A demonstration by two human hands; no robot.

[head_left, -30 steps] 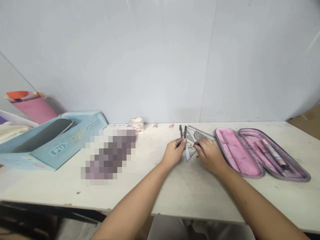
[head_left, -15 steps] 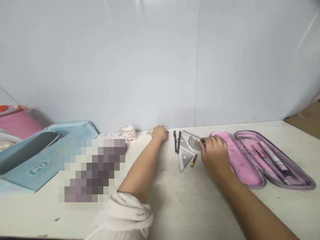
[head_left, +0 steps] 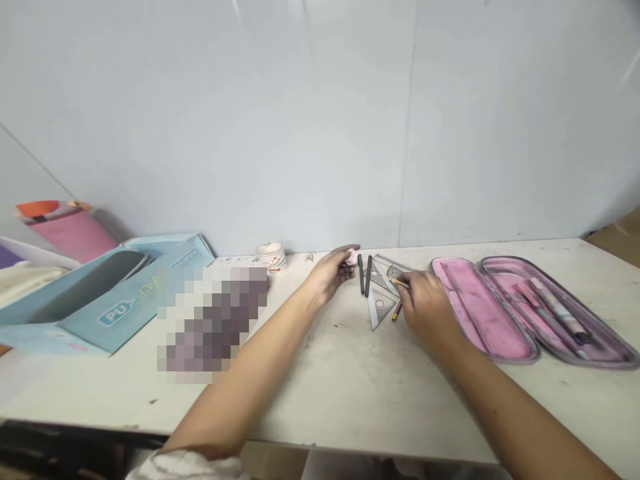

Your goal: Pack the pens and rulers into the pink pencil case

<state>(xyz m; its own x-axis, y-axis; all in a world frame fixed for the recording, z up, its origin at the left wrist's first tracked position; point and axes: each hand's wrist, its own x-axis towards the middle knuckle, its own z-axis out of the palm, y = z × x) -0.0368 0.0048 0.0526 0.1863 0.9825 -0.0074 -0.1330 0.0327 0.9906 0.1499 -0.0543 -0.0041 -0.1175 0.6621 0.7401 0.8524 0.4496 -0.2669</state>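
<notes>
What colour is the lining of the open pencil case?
The lining is pink, as the head view shows clearly.

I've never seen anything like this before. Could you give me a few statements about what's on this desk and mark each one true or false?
The left hand pinches a small pink object. True.

The pencil case is zipped shut. False: it lies wide open, showing its pink lining, with pens in one half.

Two dark pens lie side by side on the table. True.

The right hand is resting on the blue box. False: it pinches a thin pencil-like stick above the clear set squares.
</notes>
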